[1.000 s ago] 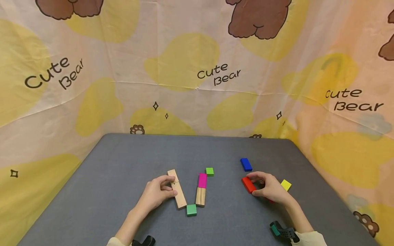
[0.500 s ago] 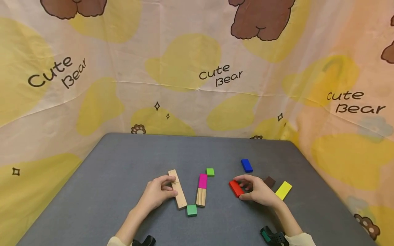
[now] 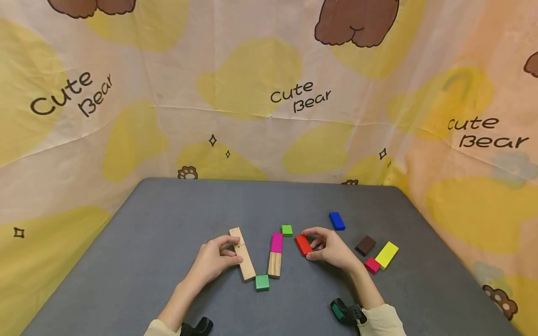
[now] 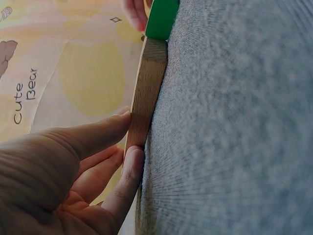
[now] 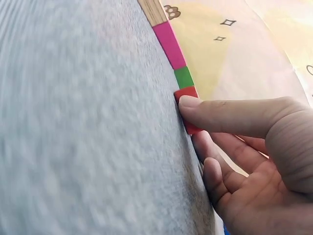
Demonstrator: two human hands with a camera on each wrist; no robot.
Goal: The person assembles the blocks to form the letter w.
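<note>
My left hand (image 3: 216, 259) grips the side of two plain wooden blocks laid end to end, a long one (image 3: 245, 266) and a shorter one (image 3: 236, 234); the left wrist view has thumb and finger against the wood (image 4: 146, 93). A green block (image 3: 262, 283) sits at the long one's near end. My right hand (image 3: 332, 249) pinches a red block (image 3: 303, 245) between thumb and fingers, low over the table. To its left, a magenta block (image 3: 277, 242) and a striped wooden block (image 3: 274, 265) form a second line, with a light green block (image 3: 287, 230) at its far right corner.
On the right of the grey table (image 3: 189, 200) lie a blue block (image 3: 336, 220), a dark brown block (image 3: 365, 245), a yellow block (image 3: 386, 255) and a pinkish-red block (image 3: 372, 265). A patterned cloth (image 3: 244, 84) hangs behind and at the sides.
My right hand has carried the red block left towards the magenta block, uncovering the brown and pinkish-red blocks. My left hand keeps its place on the wooden blocks.
</note>
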